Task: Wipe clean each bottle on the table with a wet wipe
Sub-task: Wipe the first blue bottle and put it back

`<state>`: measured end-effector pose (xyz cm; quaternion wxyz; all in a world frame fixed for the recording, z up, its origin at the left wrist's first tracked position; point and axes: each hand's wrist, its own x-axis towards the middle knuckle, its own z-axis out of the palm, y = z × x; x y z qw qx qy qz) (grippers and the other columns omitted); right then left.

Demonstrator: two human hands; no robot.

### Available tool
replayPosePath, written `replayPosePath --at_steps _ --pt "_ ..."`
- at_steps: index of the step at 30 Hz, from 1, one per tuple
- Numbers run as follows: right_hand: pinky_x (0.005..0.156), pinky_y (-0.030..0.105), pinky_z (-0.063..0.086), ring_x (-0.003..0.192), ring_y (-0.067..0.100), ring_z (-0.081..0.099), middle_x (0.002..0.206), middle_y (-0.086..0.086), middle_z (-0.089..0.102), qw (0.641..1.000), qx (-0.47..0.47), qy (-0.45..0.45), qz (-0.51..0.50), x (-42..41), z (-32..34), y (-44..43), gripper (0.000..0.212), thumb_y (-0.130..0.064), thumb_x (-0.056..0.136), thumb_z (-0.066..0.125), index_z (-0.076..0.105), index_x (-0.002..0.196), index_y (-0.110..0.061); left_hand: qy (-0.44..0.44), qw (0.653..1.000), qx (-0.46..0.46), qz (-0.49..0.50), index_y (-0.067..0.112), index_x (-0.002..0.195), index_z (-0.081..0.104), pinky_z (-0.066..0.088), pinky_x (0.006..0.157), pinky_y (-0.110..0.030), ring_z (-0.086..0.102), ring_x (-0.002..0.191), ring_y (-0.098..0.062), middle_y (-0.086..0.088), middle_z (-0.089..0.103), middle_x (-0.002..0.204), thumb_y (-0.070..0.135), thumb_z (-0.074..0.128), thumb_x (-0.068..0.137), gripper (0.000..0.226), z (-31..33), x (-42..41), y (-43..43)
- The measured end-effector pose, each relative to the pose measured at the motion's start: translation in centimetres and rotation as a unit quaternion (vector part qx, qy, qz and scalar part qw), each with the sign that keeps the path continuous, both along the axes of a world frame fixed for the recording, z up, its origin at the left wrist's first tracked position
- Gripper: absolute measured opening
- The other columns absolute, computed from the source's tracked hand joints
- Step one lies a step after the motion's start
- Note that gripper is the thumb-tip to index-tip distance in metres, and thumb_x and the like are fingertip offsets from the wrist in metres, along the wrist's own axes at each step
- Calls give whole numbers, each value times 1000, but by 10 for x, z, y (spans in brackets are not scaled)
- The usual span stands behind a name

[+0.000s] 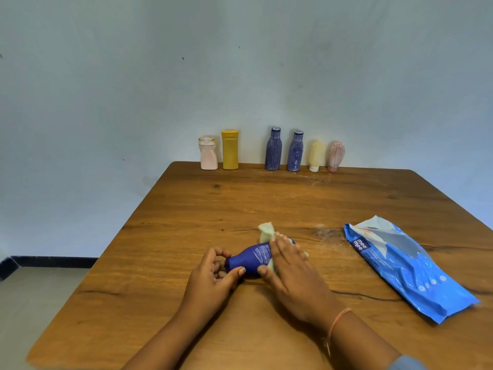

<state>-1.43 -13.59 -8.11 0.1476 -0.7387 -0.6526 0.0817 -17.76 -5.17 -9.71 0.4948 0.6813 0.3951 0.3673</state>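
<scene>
A dark blue bottle [250,259] lies on its side near the middle of the wooden table [186,214]. My left hand [213,276] pinches its narrow cap end between thumb and fingers. My right hand [290,271] lies over the bottle's body and wraps a pale wet wipe [266,231] around it; part of the wipe sticks out beyond the fingertips. Along the far edge stand a pink bottle [208,153], a yellow bottle [230,150], two blue streaked bottles [273,149] [295,151], a cream tube [317,155] and a pink tube [335,156].
A blue pack of wet wipes [405,265] lies flat on the right side of the table. White powdery smears [328,233] mark the wood left of the pack. A pale blue wall rises behind the far edge, and the floor shows at the left.
</scene>
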Motion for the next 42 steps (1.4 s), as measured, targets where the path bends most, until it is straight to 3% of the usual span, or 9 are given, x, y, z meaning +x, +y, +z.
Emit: replayPosePath --at_steps 6,9,14,17,23,28,32,37,42 --pt "108 24 -16 138 12 -25 153 3 -22 998 -19 17 -60 -4 3 -3 101 -76 67 -10 -14 146 -13 23 1000 1 -14 25 91 53 49 64 -30 57 64 -17 -10 64 77 -1 74 72 39 -1 -1 3" --pt "111 26 -21 135 14 -32 151 5 -27 1000 3 14 -15 -30 -5 -5 107 -81 63 -19 -18 144 -11 23 1000 -9 -9 23 90 55 46 59 -27 51 55 -8 -3 62 69 -1 73 73 34 -1 -1 3" --pt "113 28 -19 134 9 -34 150 0 -28 992 -17 59 112 -71 4 -8 102 -76 69 -4 -12 146 -10 17 1000 20 -12 16 85 59 46 58 -16 57 60 -6 5 65 67 -2 65 78 20 4 0 1" --pt "113 29 -17 136 5 -30 154 -2 -20 990 1 44 132 -67 3 -5 98 -76 72 -4 -8 147 -14 10 1000 14 -7 18 84 60 48 61 -12 63 67 -3 4 69 71 -4 63 79 23 5 -1 0" --pt "113 26 -11 139 2 -16 156 -6 -10 998 -5 61 1 -17 4 -2 102 -78 66 -16 -5 149 -19 -34 999 -37 -4 19 93 60 49 72 -36 59 72 -23 -20 68 80 -3 71 74 31 2 0 -1" --pt "115 28 13 142 11 10 156 -2 13 989 -15 117 -87 14 16 -4 67 -54 94 27 16 148 -16 -64 997 -44 9 22 99 59 54 77 -26 64 86 -16 0 68 95 -1 69 76 35 11 3 -2" --pt "108 26 27 133 14 30 145 -1 39 978 65 139 -140 13 14 -3 45 -33 98 39 40 140 -16 -102 993 -54 9 23 107 58 53 77 -26 65 91 -11 1 65 106 4 67 78 35 23 9 -6" --pt "111 17 6 142 6 8 155 -3 18 962 107 200 -151 -21 6 -6 52 -31 100 34 21 147 -14 -155 985 -58 40 18 105 59 54 68 -17 66 75 -4 -6 65 101 0 68 77 34 29 23 -15" --pt "108 7 1 134 -11 -2 150 -19 8 955 148 253 -34 -44 19 -13 56 -11 97 36 14 147 -22 -152 984 -76 58 19 96 61 55 81 -38 65 84 -16 -3 65 93 6 72 75 28 37 30 -14"
